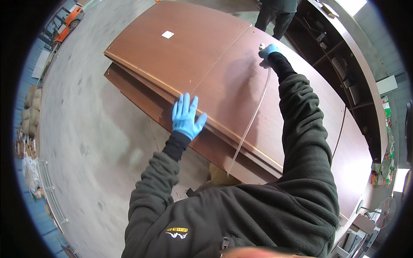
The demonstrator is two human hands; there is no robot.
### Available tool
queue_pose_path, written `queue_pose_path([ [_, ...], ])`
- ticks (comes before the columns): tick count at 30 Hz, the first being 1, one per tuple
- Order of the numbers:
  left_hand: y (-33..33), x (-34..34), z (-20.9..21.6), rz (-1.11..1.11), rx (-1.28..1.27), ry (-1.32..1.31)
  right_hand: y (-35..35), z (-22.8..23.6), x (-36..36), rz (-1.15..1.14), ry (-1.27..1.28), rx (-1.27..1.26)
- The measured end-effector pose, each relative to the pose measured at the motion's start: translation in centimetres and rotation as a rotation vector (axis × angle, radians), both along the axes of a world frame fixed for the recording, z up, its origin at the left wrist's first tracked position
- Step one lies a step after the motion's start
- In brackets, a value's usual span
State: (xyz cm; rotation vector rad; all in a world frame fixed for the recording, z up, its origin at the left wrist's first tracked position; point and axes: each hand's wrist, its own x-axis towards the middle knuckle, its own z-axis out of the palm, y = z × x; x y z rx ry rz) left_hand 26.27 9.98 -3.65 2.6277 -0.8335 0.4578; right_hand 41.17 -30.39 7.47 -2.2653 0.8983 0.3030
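Note:
Large reddish-brown wood panels [172, 56] lie stacked before me, with thin seams across the upper surface. My left hand [186, 118], in a light blue glove, rests on the near edge of the stack with its fingers spread. Farther off to the right, my right hand [270, 50], also gloved, is closed round a small pale hand tool [262, 46] over the panel surface. Most of that tool is hidden by the glove, so its exact kind does not show. A thin translucent hose [254, 116] runs from it back across the panels toward my waist.
Another person [277, 17] in dark clothes stands beyond the far edge. Dark shelving [331, 56] with loose items stands at the far right. An orange forklift [66, 26] is at the far left on the concrete floor [81, 129]. Sacks [31, 116] line the left wall.

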Motion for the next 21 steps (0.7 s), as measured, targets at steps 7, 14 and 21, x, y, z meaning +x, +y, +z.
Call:
queue_pose_path([
  [7, 0.9, 1.0, -0.1, -0.036, -0.032, 0.057, 0.7, -5.3, 2.6, -0.11, -0.14, 0.083],
  [14, 2.6, 2.2, 0.2, -0.149, -0.037, 0.064, -0.3, -1.5, 0.1, -0.321, -0.342, 0.263],
  [21, 8.5, 6.0, 0.9, -0.514, -0.061, 0.141, 18.7, 2.9, -9.3, 0.004, 0.142, 0.385],
])
